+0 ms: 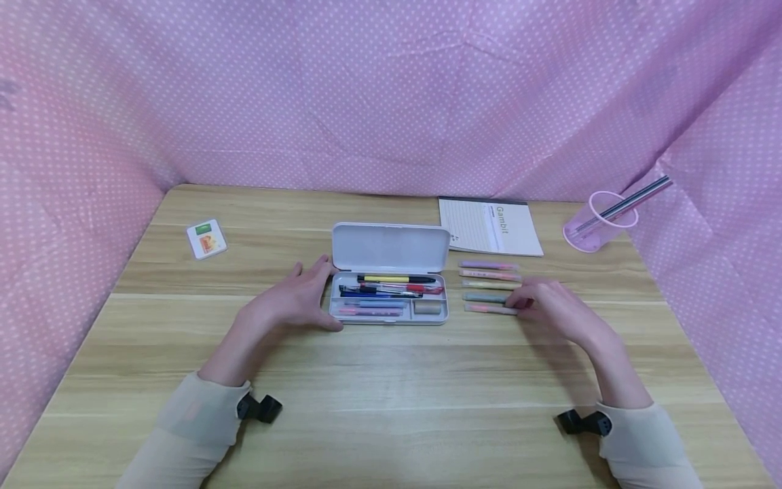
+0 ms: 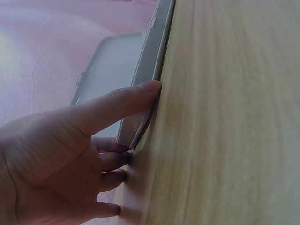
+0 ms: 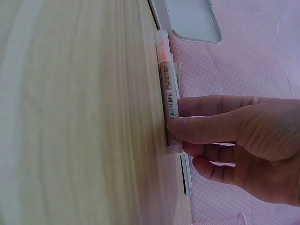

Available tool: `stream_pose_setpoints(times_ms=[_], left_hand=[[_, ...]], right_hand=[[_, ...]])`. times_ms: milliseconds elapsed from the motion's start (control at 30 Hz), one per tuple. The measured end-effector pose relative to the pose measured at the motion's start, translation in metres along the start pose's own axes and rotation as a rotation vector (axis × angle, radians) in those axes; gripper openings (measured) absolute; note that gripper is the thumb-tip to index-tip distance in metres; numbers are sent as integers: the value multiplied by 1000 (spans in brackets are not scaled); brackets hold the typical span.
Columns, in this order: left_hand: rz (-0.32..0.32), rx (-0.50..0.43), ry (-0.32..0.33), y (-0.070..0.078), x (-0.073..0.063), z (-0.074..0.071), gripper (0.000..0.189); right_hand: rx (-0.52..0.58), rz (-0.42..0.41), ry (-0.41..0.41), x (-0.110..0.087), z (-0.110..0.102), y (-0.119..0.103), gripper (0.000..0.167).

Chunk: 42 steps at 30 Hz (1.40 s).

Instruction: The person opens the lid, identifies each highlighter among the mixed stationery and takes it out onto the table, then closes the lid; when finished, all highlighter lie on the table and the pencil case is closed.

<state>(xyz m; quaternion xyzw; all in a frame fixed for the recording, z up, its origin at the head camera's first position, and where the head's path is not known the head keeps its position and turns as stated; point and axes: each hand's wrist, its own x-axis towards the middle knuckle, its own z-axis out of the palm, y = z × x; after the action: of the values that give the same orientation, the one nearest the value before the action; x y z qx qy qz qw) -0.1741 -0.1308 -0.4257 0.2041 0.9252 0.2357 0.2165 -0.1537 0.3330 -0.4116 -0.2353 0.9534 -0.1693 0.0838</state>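
Observation:
A light grey pencil case point(image 1: 391, 323) lies at the middle of the table with its lid point(image 1: 391, 248) raised. Inside are several pens, two slim pastel markers point(image 1: 371, 312) and a small greyish block point(image 1: 427, 308) in its own compartment. My left hand point(image 1: 293, 295) holds the case's left end, thumb point(image 2: 140, 89) along the front wall and fingers around the far side. To the right, several pastel highlighters point(image 1: 491, 265) lie in a row. My right hand point(image 1: 552, 309) pinches the nearest highlighter point(image 3: 168, 89), pink-tipped with a barcode, between thumb and fingers at its right end.
Behind the highlighters lies a notepad point(image 1: 489, 227). A pink mesh cup point(image 1: 595, 227) holding dark sticks point(image 1: 635, 200) leans at the back right. A white card with green and orange pictures point(image 1: 206, 239) lies at the back left. Pink dotted curtain point(image 1: 391, 102) surrounds the table.

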Motion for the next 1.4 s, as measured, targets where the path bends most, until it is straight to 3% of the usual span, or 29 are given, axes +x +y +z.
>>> stream_pose_setpoints(times_ms=[467,733,867,967,1267,1400], left_hand=[[7,0,-4,0,1,1,96],[-2,11,-7,-1,1,2,104],[-8,2,-6,0,0,2,104],[-5,-4,-2,1,1,1,104],[-4,4,-4,-1,1,1,97],[-8,6,-7,-1,2,1,95]], right_hand=[[12,-7,-5,-2,-2,0,21],[4,-34,93,2,-4,-10,18],[7,-72,183,12,2,-24,18],[45,-109,205,23,6,-40,23],[168,-257,131,58,27,-99,34],[132,-279,83,69,35,-121,41]])
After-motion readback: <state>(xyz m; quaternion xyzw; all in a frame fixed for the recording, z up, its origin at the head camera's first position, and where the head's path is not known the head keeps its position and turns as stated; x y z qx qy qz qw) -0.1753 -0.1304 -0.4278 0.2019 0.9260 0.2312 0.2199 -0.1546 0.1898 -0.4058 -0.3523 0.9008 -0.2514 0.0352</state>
